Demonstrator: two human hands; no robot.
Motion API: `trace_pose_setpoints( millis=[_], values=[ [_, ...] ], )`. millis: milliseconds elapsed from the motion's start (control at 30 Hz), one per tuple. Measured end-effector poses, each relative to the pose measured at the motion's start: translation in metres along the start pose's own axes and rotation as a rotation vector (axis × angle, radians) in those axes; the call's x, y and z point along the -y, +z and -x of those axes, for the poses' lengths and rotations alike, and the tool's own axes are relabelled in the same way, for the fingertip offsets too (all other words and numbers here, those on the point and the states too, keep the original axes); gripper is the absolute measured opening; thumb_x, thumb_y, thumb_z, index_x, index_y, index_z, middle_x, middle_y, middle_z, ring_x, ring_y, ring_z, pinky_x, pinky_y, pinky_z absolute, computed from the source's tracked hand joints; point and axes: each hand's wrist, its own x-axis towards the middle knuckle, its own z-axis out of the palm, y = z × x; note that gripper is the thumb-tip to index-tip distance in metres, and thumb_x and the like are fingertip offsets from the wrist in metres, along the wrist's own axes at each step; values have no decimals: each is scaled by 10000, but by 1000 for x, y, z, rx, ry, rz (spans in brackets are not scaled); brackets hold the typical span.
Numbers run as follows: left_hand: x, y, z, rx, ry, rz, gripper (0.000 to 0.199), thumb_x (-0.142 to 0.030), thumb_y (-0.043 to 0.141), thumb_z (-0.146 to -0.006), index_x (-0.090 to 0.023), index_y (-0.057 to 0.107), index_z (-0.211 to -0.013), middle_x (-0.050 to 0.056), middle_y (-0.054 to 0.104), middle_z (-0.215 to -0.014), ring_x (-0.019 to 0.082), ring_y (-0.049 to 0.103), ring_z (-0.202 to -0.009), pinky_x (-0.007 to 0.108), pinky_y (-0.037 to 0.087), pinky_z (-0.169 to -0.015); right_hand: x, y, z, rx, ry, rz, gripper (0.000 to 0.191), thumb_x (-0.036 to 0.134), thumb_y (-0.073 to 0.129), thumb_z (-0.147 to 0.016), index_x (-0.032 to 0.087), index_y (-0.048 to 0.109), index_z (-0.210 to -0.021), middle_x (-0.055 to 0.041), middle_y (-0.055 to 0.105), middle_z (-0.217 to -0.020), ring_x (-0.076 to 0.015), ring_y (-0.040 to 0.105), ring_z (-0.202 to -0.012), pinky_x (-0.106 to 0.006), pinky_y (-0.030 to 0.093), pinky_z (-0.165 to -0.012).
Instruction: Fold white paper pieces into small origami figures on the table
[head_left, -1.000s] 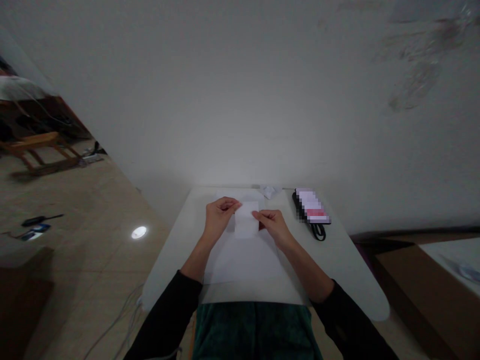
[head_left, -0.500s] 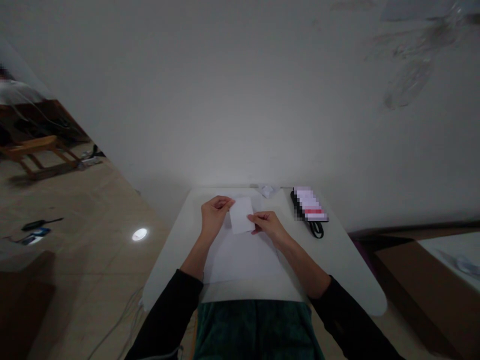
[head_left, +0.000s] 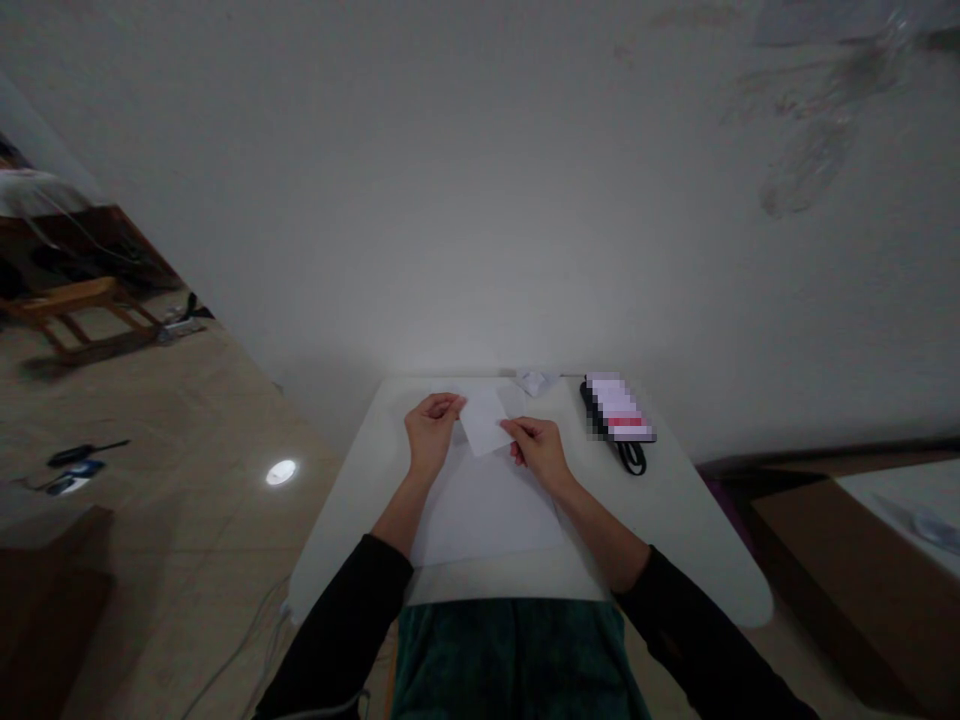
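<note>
A small white piece of paper (head_left: 484, 420), roughly rectangular, is held tilted between my two hands. My left hand (head_left: 433, 425) pinches its upper left corner between thumb and fingers. At the lower right edge, my right hand (head_left: 538, 447) grips it the same way, thumb on top. Beneath lies a larger white sheet of paper (head_left: 484, 510), flat on the white table (head_left: 352, 500). Whether the small piece is folded, I cannot tell.
A crumpled white paper (head_left: 533, 382) lies at the table's back edge against the wall. To the right rests a phone (head_left: 621, 408) with a black strap (head_left: 634, 458). A cardboard box (head_left: 847, 570) stands right of the table. Cables (head_left: 247, 640) run along the floor at left.
The small paper has turned, its lower edge now slanting up to the right. My right hand has shifted slightly right, while my left hand keeps nearly the same place.
</note>
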Motion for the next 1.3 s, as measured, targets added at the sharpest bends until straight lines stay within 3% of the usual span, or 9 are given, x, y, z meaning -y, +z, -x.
trace_pose_setpoints(
  millis=[167,233,300,367,433,533,667,1000,1300],
  values=[
    [5,-4,-2,143,78,-193,263,-382,671,-789,-135,673,-878,70,718,-752,170,663,-648,313,550,-659,-6,-14,-11,3,-175,252,386,507,590,-827,158,723,-728,23,562,-488,-130,488,-473,-246,356,-491],
    [-3,-3,4,165,286,-403,280,-355,612,-853,-147,668,-1031,134,724,-991,232,684,-905,407,528,-852,-6,-21,-14,86,-265,375,374,481,563,-865,164,734,-765,-3,649,-594,-154,557,-560,-248,381,-547],
    [-14,1,13,214,559,-600,342,-320,583,-887,-176,615,-1196,170,579,-1324,283,524,-1249,497,366,-1069,-4,-26,-14,224,-353,506,347,427,528,-909,172,736,-800,-21,697,-675,-166,598,-612,-252,404,-592],
    [-22,9,20,450,747,-701,327,-307,575,-901,-199,611,-1208,146,542,-1378,278,455,-1321,507,278,-1131,0,-28,-12,313,-439,641,301,342,493,-944,174,725,-856,-43,722,-750,-172,626,-652,-259,432,-633],
    [-23,15,21,580,823,-716,228,-298,548,-920,-196,666,-1086,124,665,-1203,248,559,-1213,466,349,-1098,3,-27,-10,276,-551,814,250,268,478,-955,167,706,-926,-74,722,-822,-186,641,-729,-280,456,-693],
    [-15,13,15,624,828,-704,208,-311,521,-940,-204,694,-986,80,733,-897,214,669,-953,436,455,-974,10,-25,-8,100,-738,1055,205,250,509,-947,173,698,-951,-109,691,-884,-218,623,-860,-327,474,-774],
    [-10,1,14,612,805,-671,221,-271,498,-953,-222,685,-1060,76,733,-896,194,683,-878,360,516,-830,14,-22,-6,-92,-916,1022,188,256,542,-935,211,723,-912,-128,665,-1132,-250,573,-1113,-381,476,-905],
    [-7,-9,11,557,669,-528,243,-238,506,-943,-238,692,-1099,70,738,-1052,185,704,-956,339,564,-861,6,-26,-11,11,-872,791,208,195,526,-950,230,726,-994,-89,757,-997,-198,707,-969,-426,474,-961],
    [1,-12,1,485,552,-468,206,-307,549,-922,-257,732,-1000,36,755,-990,193,718,-884,337,557,-815,12,-44,-14,-129,-924,882,172,244,555,-947,219,722,-917,-64,767,-955,-182,721,-899,-401,417,-942]
  ],
)
